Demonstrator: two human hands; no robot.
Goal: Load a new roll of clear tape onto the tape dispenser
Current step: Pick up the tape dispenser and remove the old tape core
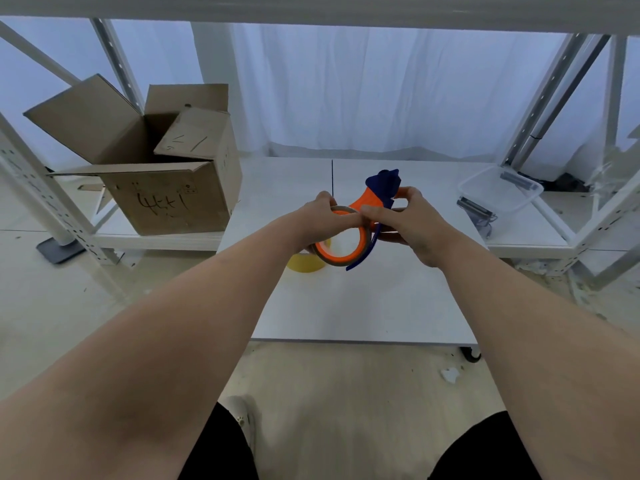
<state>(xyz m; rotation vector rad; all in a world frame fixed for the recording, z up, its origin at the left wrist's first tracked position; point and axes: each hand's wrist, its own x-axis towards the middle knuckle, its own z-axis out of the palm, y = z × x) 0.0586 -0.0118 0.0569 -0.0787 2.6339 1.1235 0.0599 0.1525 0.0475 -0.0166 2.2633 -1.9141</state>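
Both hands hold an orange-and-blue tape dispenser (372, 200) above a white surface (346, 306), with a roll of clear tape (335, 262) showing as a pale band round its orange hub. The left hand (322, 220) curls its fingers (325, 197) over the roll's top rim and pinches it. The right hand (414, 221) grips the dispenser's neck just below the blue cutter head (382, 181), its thumb reaching across toward the left fingers. The roll hangs below both sets of fingers, and a curved blue guard (362, 259) sweeps under it on the right-hand side. Beneath the left fingers a yellow roll (303, 265) lies on the surface, half hidden by the dispenser. An open cardboard box (166, 199) stands well to the left of the fingers, and a clear plastic tub (498, 190) well to the right.

The roll appears light and stiff, and its outer wrap is probably slick, so the flat edges of the ring look like the surest hold. The dispenser seems to be rigid, light plastic, best taken by the neck and clear of the cutter, which may be sharp. Whether the roll sits fully home on the hub cannot be told.
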